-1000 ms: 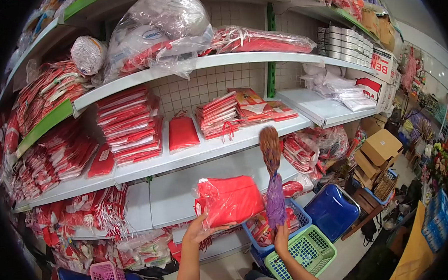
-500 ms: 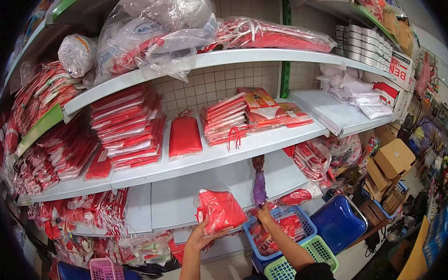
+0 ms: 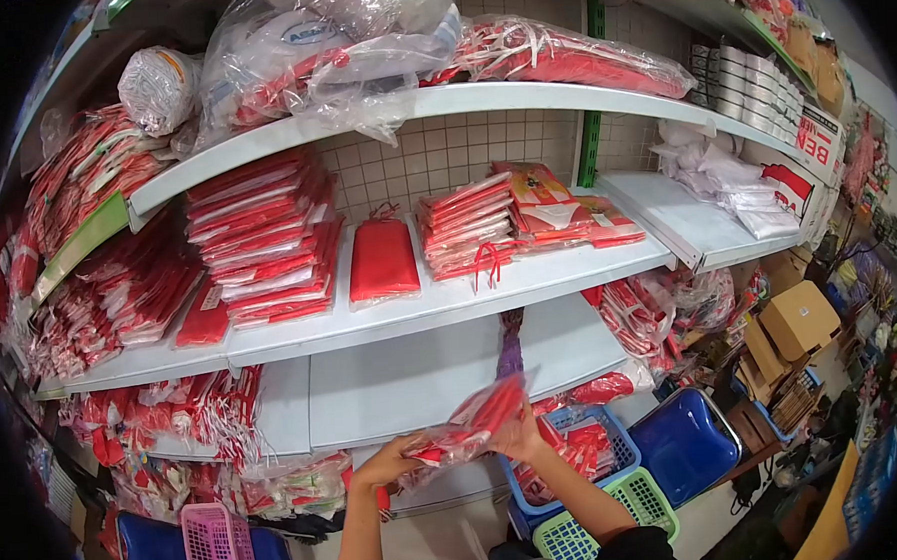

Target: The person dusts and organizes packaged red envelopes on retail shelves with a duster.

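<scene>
A red packet in clear plastic [image 3: 480,421] is held between both hands, tilted, in front of the lower shelf. My left hand [image 3: 391,461] grips its left end with fingers closed. At its right end my right hand [image 3: 520,437] is closed on the plastic, the fingertips partly hidden. Behind the packet a purple bundle [image 3: 510,350] hangs down against the lower shelf. Just below my right forearm, a blue basket [image 3: 624,442] holds more red packets.
The middle shelf [image 3: 450,315] bears stacked red packets [image 3: 267,238] and one single red packet [image 3: 384,261]. A green basket [image 3: 643,497], a blue stool [image 3: 681,445] and a pink basket [image 3: 220,550] stand low down. Cardboard boxes [image 3: 799,322] are at the right.
My right hand has left the purple bundle and taken hold of the red packet's right end. The packet has moved right and tilted. The view has shifted slightly.
</scene>
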`<act>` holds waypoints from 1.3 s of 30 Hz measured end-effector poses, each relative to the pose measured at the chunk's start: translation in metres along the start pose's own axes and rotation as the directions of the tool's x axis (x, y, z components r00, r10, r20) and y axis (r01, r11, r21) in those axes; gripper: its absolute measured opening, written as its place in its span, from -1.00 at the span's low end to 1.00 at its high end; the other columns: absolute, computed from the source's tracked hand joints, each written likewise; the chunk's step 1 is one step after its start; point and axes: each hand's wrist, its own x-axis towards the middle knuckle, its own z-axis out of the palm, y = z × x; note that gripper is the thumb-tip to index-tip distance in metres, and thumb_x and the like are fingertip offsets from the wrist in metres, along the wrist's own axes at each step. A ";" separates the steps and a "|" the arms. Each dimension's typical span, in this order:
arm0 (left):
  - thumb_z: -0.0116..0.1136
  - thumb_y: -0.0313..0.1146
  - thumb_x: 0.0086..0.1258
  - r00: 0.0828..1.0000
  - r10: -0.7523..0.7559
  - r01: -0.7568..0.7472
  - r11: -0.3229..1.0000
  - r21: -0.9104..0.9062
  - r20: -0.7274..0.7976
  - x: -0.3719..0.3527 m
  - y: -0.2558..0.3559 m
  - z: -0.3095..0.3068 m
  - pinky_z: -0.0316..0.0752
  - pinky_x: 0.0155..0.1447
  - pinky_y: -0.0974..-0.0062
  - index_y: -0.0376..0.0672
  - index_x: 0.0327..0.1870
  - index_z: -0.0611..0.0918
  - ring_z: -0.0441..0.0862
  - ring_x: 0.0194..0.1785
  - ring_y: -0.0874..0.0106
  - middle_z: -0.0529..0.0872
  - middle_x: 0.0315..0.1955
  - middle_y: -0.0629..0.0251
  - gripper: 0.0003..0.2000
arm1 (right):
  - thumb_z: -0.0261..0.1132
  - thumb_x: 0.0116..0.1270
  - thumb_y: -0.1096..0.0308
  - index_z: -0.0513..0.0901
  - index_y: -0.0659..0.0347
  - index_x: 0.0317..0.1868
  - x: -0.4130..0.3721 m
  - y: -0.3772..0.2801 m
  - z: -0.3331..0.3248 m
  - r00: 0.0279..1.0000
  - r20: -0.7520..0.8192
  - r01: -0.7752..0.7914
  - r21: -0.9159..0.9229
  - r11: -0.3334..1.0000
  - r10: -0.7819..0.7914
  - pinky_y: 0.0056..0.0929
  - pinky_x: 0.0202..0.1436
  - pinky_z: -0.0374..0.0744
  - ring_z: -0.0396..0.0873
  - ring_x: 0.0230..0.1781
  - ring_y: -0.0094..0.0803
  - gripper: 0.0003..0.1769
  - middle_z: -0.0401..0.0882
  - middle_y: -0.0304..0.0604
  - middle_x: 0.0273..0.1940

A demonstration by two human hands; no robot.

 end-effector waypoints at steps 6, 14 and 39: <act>0.12 -0.74 -0.06 0.932 0.358 -0.362 0.925 0.114 0.055 -0.018 0.018 -0.035 0.32 0.24 0.49 -0.12 0.27 0.40 0.40 0.24 0.35 0.31 0.30 0.13 -0.29 | -0.06 0.09 -0.47 0.33 0.18 0.26 -0.043 -0.004 0.037 0.983 0.183 0.009 0.121 0.993 -0.031 0.12 0.28 0.25 0.34 0.20 0.04 -0.03 0.33 0.02 0.25; 0.01 -0.15 0.40 0.903 -0.281 -0.080 0.632 -0.771 -0.324 -0.037 -0.049 -0.069 0.54 -0.07 0.39 -0.12 0.17 0.37 0.60 -0.11 0.41 0.49 0.06 0.13 -0.60 | 0.10 -0.01 0.29 0.37 0.29 0.17 -0.080 0.035 0.078 0.965 0.110 0.211 0.204 0.956 -0.237 0.10 0.26 0.32 0.42 0.12 0.04 -0.36 0.46 0.12 0.08; 0.28 -0.59 0.03 0.910 0.012 -0.073 0.989 -0.131 -0.415 -0.059 -0.107 -0.179 0.49 -0.03 0.44 0.05 0.34 0.29 0.48 0.05 0.41 0.49 0.06 0.20 -0.24 | 0.23 0.24 0.34 0.43 0.24 0.08 0.010 0.090 0.073 0.997 -0.069 0.014 -0.228 0.974 -0.030 -0.31 0.01 0.56 0.61 -0.16 -0.34 -0.60 0.61 -0.15 -0.11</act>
